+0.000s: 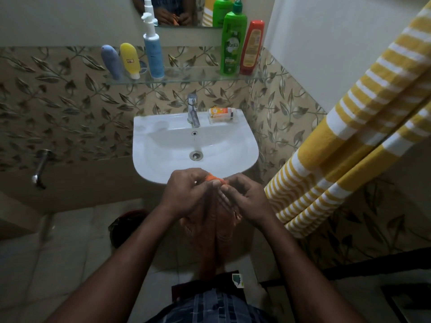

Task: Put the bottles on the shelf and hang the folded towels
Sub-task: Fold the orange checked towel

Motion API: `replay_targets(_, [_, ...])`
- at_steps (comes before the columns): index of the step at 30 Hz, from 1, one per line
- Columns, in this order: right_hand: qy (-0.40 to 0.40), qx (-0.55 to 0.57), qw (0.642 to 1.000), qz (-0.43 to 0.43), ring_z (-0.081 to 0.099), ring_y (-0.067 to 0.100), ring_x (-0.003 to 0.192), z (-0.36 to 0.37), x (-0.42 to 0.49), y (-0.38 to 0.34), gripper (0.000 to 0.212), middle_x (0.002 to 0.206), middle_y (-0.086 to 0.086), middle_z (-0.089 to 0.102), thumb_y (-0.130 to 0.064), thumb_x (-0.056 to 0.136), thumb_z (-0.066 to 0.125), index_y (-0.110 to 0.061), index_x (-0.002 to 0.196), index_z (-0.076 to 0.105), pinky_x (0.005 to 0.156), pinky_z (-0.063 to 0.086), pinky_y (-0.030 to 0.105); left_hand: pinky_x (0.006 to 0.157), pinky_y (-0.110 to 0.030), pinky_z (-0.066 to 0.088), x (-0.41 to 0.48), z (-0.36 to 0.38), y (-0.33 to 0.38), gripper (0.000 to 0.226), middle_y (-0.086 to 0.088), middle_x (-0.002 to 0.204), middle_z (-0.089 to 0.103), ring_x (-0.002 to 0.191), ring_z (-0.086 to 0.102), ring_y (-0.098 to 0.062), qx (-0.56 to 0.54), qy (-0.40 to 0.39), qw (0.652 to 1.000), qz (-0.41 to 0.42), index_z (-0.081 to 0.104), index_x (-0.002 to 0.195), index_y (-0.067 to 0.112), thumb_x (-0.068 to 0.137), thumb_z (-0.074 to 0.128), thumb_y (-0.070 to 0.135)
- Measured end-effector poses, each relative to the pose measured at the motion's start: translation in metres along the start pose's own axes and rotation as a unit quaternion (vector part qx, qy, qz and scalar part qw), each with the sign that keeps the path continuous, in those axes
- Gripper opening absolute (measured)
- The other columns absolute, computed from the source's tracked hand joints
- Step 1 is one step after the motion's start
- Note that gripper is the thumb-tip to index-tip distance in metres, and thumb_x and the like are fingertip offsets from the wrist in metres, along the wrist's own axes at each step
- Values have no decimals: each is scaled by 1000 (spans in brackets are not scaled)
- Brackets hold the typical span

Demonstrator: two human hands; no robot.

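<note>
Bottles of smooth plastic stand on the clear glass shelf (193, 78) under the mirror (200, 10). From the left they are a rounded blue-grey tube (111, 61) and a yellow tube (129, 60), both cap-down, then a slim pale-blue pump bottle (154, 54). Well apart at the shelf's right end, a tall green bottle (233, 45) and a red bottle (251, 47) stand side by side. Thick yellow-and-white striped towels (373, 101) of looped cloth hang in long folds down the right wall.

Below the shelf is a glossy white basin (144, 145) with a rounded front, a chrome tap (193, 110) and a small orange carton (221, 112) lying on its back ledge. The wall tiles carry a raised leaf pattern.

In front of the basin's rim both hands meet. The left hand (186, 190) is clenched round a small orange thing (215, 178). The right hand (245, 199) has curled fingers whose tips pinch the orange thing's other end. What the orange thing is cannot be told.
</note>
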State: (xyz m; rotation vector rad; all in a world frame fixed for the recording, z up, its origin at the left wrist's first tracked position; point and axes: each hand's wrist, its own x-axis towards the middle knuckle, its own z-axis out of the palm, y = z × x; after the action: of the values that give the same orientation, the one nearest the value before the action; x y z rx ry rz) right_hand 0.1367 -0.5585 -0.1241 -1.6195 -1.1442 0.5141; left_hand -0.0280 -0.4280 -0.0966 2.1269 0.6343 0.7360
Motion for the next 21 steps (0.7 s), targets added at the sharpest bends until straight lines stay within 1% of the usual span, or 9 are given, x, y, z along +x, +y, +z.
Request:
replay_targets(3, [-48,43,997,45,62,18,74,-4,-7,10,22,82,11,71,-41,89,75,-20,87,71,71,52,52,76,-41,59,2,-5,-6,28,10,85,79,84,75,-8,-13,40,999,-27,85,92,23,88,71,46])
replay_targets(6, [-88,41,994,58,61,12,75,-11,-8,9,21,78,5,70,-40,86,77,-20,82,72,69,49,47,75,-38,59,0,-10,-12,34,11,83,79,82,74,-5,-4,15,999,-46,84,90,22,84,69,51])
replay_targets(8, [-87,82,991,53,59,15,74,-12,-4,4,16,78,8,66,-28,84,79,-20,77,67,69,45,39,73,-40,59,0,-11,-13,33,9,79,79,79,74,-4,-17,-21,997,-75,83,87,21,81,70,52])
replay_targets(10, [-81,159,982,62,55,24,74,-10,0,-2,18,81,29,60,-13,83,77,-13,76,60,68,43,37,71,-46,59,0,-9,-14,30,1,73,76,73,71,-8,-48,-37,992,-112,81,80,19,79,73,47])
replay_targets(12, [-82,218,969,79,51,26,75,-5,1,-9,22,80,27,57,-8,82,78,-15,78,57,64,43,34,72,-50,58,1,-7,-11,35,-6,73,75,71,70,-16,-80,-34,989,-123,78,78,15,76,73,49])
replay_targets(15, [-74,260,958,100,52,24,79,2,4,-14,23,84,13,58,-17,78,85,-21,87,64,66,46,31,73,-47,57,5,-7,-3,43,-10,73,74,74,72,-25,-99,-44,989,-105,76,74,15,78,69,57])
replay_targets(18, [-48,171,979,97,53,23,75,0,8,-6,26,77,17,59,-34,72,89,-21,86,71,68,44,37,64,-38,51,6,-9,2,43,-7,66,68,64,61,-11,-70,-34,993,-84,70,68,15,80,65,57])
replay_targets(19, [-50,140,985,92,57,22,74,0,8,-1,29,79,21,65,-39,72,89,-19,84,73,69,46,39,63,-36,49,7,-11,2,41,-7,65,67,62,59,-9,-63,-19,995,-81,69,67,15,81,65,53])
replay_targets(21, [-56,128,986,96,61,18,75,-3,5,3,30,80,16,71,-40,73,89,-15,80,74,70,48,38,61,-33,46,9,-15,0,35,-8,64,66,60,56,-9,-74,16,993,-87,67,66,13,84,68,43])
